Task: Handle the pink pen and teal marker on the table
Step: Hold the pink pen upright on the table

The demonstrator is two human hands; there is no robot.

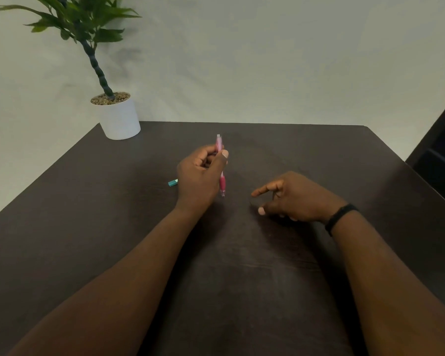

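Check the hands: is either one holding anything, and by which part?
The left hand holds the pink pen around the middle of its barrel, with both ends sticking out. The right hand holds nothing, its fingers loosely open.

Slim translucent pink plastic pen (220,165), darker grip downward, stands near-upright, pinched in my left fingers (224,154). Teal marker (173,182) lies flat on bench, mostly hidden.

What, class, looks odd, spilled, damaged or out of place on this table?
Nothing stands out. The left hand holds the pink pen nearly upright, the teal marker lies on the table mostly hidden behind that hand, and the plant pot stands upright at the far corner. Nothing is spilled.
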